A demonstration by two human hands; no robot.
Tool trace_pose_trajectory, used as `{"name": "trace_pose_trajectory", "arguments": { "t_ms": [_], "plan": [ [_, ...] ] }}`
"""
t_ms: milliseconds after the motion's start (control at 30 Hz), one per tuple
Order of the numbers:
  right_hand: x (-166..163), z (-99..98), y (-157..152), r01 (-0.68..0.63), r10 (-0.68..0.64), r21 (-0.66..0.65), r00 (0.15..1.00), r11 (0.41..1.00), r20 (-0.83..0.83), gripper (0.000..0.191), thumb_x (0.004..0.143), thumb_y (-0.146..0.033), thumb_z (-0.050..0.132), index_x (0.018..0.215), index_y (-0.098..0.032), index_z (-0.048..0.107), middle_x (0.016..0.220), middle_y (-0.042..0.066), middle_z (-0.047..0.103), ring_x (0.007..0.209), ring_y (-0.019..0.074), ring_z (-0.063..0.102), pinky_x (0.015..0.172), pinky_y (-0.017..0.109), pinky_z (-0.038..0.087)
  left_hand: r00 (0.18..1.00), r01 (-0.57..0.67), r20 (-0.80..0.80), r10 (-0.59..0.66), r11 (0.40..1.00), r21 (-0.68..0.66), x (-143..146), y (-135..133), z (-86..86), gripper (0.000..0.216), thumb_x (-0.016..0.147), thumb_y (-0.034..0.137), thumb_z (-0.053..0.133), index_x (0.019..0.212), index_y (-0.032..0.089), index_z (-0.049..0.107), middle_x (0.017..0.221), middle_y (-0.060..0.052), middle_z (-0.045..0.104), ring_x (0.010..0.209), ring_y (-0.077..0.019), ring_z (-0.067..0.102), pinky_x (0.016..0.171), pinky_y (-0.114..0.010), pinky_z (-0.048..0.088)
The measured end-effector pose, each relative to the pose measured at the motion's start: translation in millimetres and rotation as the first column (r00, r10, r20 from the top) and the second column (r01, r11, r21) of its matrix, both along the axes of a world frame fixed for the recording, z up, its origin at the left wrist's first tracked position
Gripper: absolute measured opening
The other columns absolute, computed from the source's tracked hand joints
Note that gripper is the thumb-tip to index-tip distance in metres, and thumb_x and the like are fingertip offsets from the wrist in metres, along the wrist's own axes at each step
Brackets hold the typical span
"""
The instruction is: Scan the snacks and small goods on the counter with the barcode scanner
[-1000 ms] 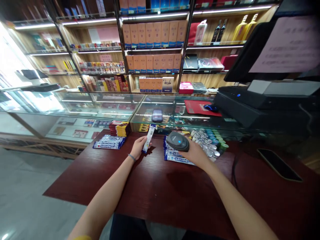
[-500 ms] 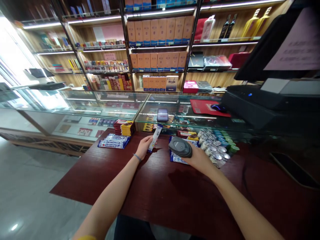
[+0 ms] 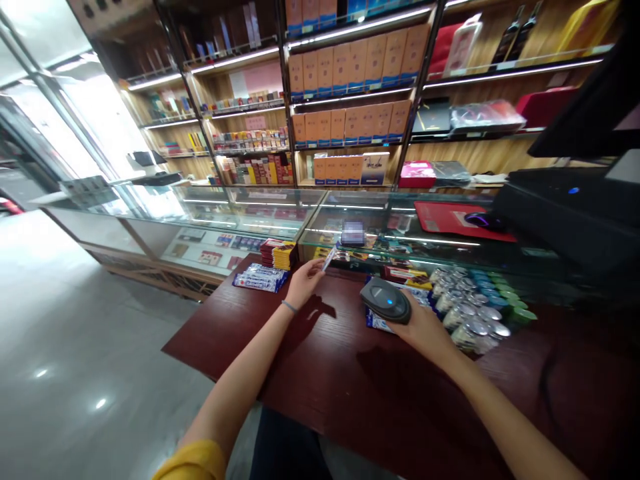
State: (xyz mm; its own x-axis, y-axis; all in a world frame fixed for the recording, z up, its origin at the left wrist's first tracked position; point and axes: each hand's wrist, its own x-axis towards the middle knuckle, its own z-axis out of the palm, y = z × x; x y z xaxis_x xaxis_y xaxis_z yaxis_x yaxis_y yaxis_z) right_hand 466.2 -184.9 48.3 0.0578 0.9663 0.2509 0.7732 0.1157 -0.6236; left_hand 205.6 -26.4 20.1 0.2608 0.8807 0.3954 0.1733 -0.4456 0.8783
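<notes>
My left hand (image 3: 306, 283) is closed around a slim blue-and-white candy bar (image 3: 329, 259), raised above the dark red table (image 3: 320, 373) with its end tipped toward the glass counter. My right hand (image 3: 423, 327) grips a grey barcode scanner (image 3: 386, 301) with a blue light on top, held over a stack of the same blue-and-white bars (image 3: 375, 321). Scanner and held bar are a short way apart.
A second pile of blue-and-white bars (image 3: 260, 278) and a stack of red and yellow packs (image 3: 277, 253) lie at the table's far left. Several silver-lidded cans (image 3: 467, 313) stand at the right. A glass counter (image 3: 350, 227), a black till (image 3: 575, 213) and stocked shelves lie behind.
My view has swung to the left, so everything sits further right in frame. My left hand has lifted the bar and tilted it away from me; the scanner stays in my right hand.
</notes>
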Motion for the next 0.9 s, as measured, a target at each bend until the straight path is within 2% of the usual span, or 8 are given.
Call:
{"name": "trace_pose_trajectory", "arguments": {
  "t_ms": [67, 167, 333, 433, 600, 767, 900],
  "plan": [
    [-4, -2.1, -1, 0.0, 0.0, -0.009, 1.0, 1.0, -0.003, 0.052, 0.075, -0.039, 0.064, 0.124, -0.025, 0.05, 0.09, 0.006, 0.074, 0.093, 0.0319, 0.07, 0.072, 0.036, 0.05, 0.982, -0.012, -0.186, 0.044, 0.985, 0.17, -25, -7, 3.5, 0.038, 0.087, 0.025, 0.061, 0.126, 0.022, 0.061, 0.119, -0.01, 0.066, 0.107, -0.0206, 0.063, 0.097, -0.036, 0.05],
    [-11, -4.1, -3, -0.002, 0.003, -0.031, 1.0, 1.0, 0.014, 0.05, 0.076, -0.042, 0.062, 0.122, -0.025, 0.051, 0.085, 0.005, 0.074, 0.091, 0.0322, 0.071, 0.068, 0.034, 0.049, 0.881, 0.039, -0.45, 0.147, 0.925, 0.378, -76, -20, 1.3, 0.038, 0.093, 0.023, 0.053, 0.131, 0.025, 0.058, 0.122, -0.008, 0.064, 0.113, -0.0206, 0.06, 0.101, -0.037, 0.048],
    [-20, -11.5, -5, 0.023, -0.019, -0.03, 0.993, 0.999, 0.12, 0.044, 0.075, -0.043, 0.059, 0.116, -0.028, 0.054, 0.077, 0.003, 0.072, 0.078, 0.0315, 0.072, 0.058, 0.03, 0.043, 0.644, 0.085, -0.693, 0.325, 0.869, 0.487, -166, -26, -14.3, 0.037, 0.096, 0.022, 0.048, 0.131, 0.027, 0.058, 0.127, -0.006, 0.063, 0.114, -0.0203, 0.061, 0.1, -0.034, 0.049],
    [-22, -14.2, -7, 0.006, -0.004, -0.019, 0.989, 1.0, 0.146, 0.04, 0.075, -0.041, 0.058, 0.113, -0.027, 0.054, 0.075, 0.003, 0.071, 0.074, 0.0307, 0.071, 0.057, 0.03, 0.042, 0.568, 0.1, -0.737, 0.367, 0.857, 0.505, -203, -21, -24.0, 0.035, 0.096, 0.024, 0.048, 0.129, 0.028, 0.06, 0.125, -0.006, 0.065, 0.112, -0.0204, 0.062, 0.1, -0.034, 0.049],
    [-26, -8.2, -10, -0.031, 0.031, -0.001, 0.996, 1.0, 0.081, 0.038, 0.078, -0.041, 0.056, 0.113, -0.028, 0.053, 0.078, 0.003, 0.072, 0.075, 0.03, 0.071, 0.059, 0.03, 0.042, 0.562, 0.087, -0.747, 0.354, 0.873, 0.479, -229, -9, -27.0, 0.034, 0.097, 0.028, 0.047, 0.128, 0.029, 0.063, 0.126, -0.006, 0.065, 0.114, -0.0205, 0.061, 0.101, -0.034, 0.047],
    [-29, -3.6, -12, -0.031, 0.032, -0.01, 0.998, 0.999, 0.049, 0.037, 0.077, -0.041, 0.055, 0.111, -0.028, 0.052, 0.078, 0.003, 0.071, 0.075, 0.0301, 0.071, 0.058, 0.029, 0.041, 0.547, 0.122, -0.777, 0.312, 0.888, 0.443, -237, 2, -22.6, 0.036, 0.097, 0.022, 0.044, 0.128, 0.027, 0.062, 0.128, -0.007, 0.063, 0.117, -0.0215, 0.058, 0.107, -0.038, 0.043],
    [-28, -5.5, -11, -0.025, 0.026, -0.017, 0.997, 1.0, 0.071, 0.037, 0.077, -0.041, 0.055, 0.112, -0.028, 0.051, 0.078, 0.003, 0.071, 0.075, 0.0304, 0.071, 0.058, 0.03, 0.041, 0.535, 0.147, -0.799, 0.276, 0.9, 0.41, -241, 8, -27.2, 0.041, 0.097, 0.017, 0.039, 0.131, 0.026, 0.059, 0.131, -0.006, 0.06, 0.121, -0.02, 0.055, 0.108, -0.037, 0.041]
  ]
}}
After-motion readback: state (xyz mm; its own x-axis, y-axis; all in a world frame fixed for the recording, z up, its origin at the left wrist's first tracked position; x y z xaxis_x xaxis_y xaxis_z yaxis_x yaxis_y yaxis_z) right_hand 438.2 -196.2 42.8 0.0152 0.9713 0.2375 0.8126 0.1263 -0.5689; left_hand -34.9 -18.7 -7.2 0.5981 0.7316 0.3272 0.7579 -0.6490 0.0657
